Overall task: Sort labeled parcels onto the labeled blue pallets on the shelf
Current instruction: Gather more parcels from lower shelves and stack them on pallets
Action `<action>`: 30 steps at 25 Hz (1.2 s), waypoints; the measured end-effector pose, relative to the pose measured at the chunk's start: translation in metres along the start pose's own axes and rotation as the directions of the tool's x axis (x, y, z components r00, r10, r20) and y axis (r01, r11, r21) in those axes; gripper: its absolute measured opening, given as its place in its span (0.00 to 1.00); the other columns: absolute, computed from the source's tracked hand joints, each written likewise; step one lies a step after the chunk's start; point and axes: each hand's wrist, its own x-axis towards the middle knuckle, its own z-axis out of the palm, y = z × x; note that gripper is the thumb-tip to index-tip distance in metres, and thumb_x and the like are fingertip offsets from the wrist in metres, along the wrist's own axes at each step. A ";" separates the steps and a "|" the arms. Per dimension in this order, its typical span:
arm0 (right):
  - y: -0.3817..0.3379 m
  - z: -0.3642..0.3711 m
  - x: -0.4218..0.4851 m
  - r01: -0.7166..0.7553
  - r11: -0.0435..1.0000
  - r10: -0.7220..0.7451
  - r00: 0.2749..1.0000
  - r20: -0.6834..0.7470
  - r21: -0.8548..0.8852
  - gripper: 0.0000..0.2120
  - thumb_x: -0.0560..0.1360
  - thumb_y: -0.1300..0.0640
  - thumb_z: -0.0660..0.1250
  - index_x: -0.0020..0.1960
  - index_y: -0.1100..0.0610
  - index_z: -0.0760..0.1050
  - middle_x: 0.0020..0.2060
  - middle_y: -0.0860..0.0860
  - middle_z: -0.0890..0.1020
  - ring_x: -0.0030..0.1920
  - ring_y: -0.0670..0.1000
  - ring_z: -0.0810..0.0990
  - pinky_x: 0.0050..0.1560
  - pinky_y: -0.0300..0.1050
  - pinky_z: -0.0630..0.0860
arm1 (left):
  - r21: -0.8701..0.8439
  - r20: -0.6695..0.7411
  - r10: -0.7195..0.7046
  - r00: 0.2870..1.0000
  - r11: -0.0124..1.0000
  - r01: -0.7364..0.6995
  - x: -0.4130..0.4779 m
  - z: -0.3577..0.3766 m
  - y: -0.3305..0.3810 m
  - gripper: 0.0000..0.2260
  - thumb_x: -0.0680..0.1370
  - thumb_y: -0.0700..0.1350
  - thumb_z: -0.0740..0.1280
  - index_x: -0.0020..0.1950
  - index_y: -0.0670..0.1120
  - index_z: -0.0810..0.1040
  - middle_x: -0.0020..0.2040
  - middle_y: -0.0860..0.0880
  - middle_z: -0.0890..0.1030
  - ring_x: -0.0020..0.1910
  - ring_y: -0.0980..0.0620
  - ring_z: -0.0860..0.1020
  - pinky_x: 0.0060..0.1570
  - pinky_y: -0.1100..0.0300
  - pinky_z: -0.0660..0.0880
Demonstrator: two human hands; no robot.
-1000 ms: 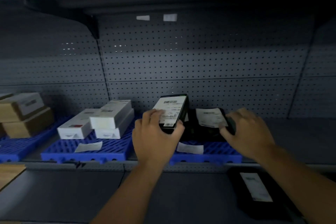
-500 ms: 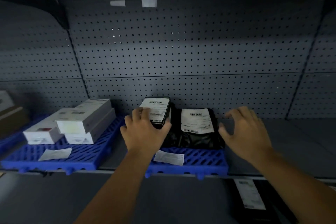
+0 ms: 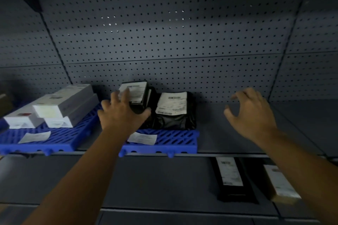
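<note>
A blue pallet (image 3: 175, 141) with a white paper label lies on the shelf at the centre. On it rest a black bagged parcel (image 3: 173, 113) with a white label and, to its left, a black box parcel (image 3: 137, 94). My left hand (image 3: 122, 113) grips that black box, fingers over its label and thumb at its near right corner. My right hand (image 3: 250, 115) hovers over bare shelf to the right of the pallet, fingers loosely curled, holding nothing.
A second blue pallet (image 3: 60, 139) at the left carries three white boxes (image 3: 62, 105) and a paper label. On the lower shelf at the right lie a long black parcel (image 3: 232, 179) and a brown box (image 3: 279, 184). Grey pegboard (image 3: 173, 42) backs the shelf.
My left hand has lowered the black box from a tilted, raised pose onto the pallet beside the black bag. My right hand has left the bag and drifted right. The view has moved closer.
</note>
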 end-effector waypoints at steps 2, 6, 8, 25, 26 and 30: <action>0.023 -0.009 -0.007 -0.019 1.000 0.019 0.999 -0.034 -0.009 0.17 0.74 0.51 0.72 0.57 0.62 0.78 0.54 0.60 0.76 0.56 0.63 0.76 0.56 0.59 0.74 | -0.126 -0.207 0.068 0.976 0.987 -0.095 -0.011 -0.010 0.005 0.37 0.75 0.71 0.58 0.80 0.53 0.63 0.80 0.46 0.63 0.75 0.35 0.62 0.70 0.38 0.63; 0.071 -0.026 -0.032 -0.063 0.997 0.061 0.997 -0.046 -0.039 0.19 0.73 0.53 0.73 0.58 0.64 0.78 0.54 0.62 0.77 0.56 0.66 0.75 0.55 0.62 0.75 | -0.380 -0.583 0.267 0.768 0.746 -0.547 -0.067 -0.026 0.066 0.19 0.80 0.55 0.65 0.65 0.46 0.80 0.64 0.47 0.81 0.63 0.45 0.76 0.63 0.50 0.71; 0.093 -0.036 -0.050 -0.077 0.997 0.075 0.995 -0.059 -0.032 0.19 0.73 0.54 0.74 0.58 0.64 0.78 0.54 0.63 0.77 0.55 0.66 0.76 0.54 0.62 0.75 | -0.445 -0.528 0.426 0.735 0.598 -0.667 -0.115 -0.019 0.119 0.13 0.79 0.51 0.67 0.59 0.46 0.83 0.57 0.50 0.83 0.57 0.49 0.79 0.58 0.50 0.74; 0.195 -0.048 -0.245 -0.383 0.915 0.388 0.922 0.016 -0.128 0.21 0.70 0.52 0.76 0.61 0.56 0.76 0.56 0.54 0.77 0.57 0.58 0.76 0.54 0.58 0.77 | -0.463 0.169 0.617 0.768 0.738 -0.491 -0.245 0.172 0.209 0.26 0.76 0.67 0.52 0.69 0.58 0.73 0.65 0.58 0.72 0.63 0.52 0.71 0.58 0.56 0.70; 0.202 -0.040 -0.245 -0.393 0.911 0.402 0.914 0.056 -0.127 0.23 0.70 0.50 0.76 0.62 0.55 0.76 0.58 0.54 0.77 0.59 0.58 0.75 0.56 0.58 0.77 | -0.429 0.188 0.589 0.786 0.769 -0.474 -0.241 0.179 0.214 0.27 0.76 0.67 0.51 0.69 0.58 0.72 0.66 0.57 0.71 0.64 0.50 0.70 0.59 0.54 0.69; 0.229 0.002 -0.235 -0.422 0.899 0.437 0.879 0.192 -0.118 0.28 0.69 0.44 0.76 0.65 0.54 0.74 0.62 0.54 0.74 0.63 0.57 0.73 0.60 0.58 0.75 | -0.283 0.246 0.449 0.859 0.881 -0.379 -0.223 0.208 0.239 0.28 0.77 0.69 0.56 0.74 0.59 0.69 0.71 0.53 0.71 0.68 0.46 0.69 0.66 0.48 0.68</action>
